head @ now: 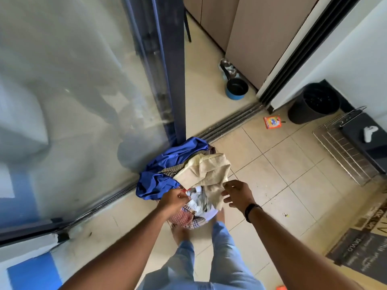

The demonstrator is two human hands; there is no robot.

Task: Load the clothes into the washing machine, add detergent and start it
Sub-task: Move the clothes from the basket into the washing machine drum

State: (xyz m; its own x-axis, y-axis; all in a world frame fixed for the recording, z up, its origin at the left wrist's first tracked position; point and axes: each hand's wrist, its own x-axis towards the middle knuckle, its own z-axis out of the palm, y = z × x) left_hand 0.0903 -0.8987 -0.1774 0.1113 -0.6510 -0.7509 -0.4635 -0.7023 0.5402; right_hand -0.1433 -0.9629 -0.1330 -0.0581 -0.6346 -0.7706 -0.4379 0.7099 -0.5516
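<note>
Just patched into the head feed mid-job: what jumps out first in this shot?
The heaped pile of clothes on the tiled floor beside the glass sliding door, with a bright blue garment and a cream one on top. Both hands reach into it: the left hand at its near edge, the right hand at the cream cloth. Farther right, an orange detergent packet lies near a black bin.

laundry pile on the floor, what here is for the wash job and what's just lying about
For the job: laundry pile, orange detergent packet, left hand, right hand.

Lying about: black bin, blue pet bowl, wire rack, white game controller.
</note>
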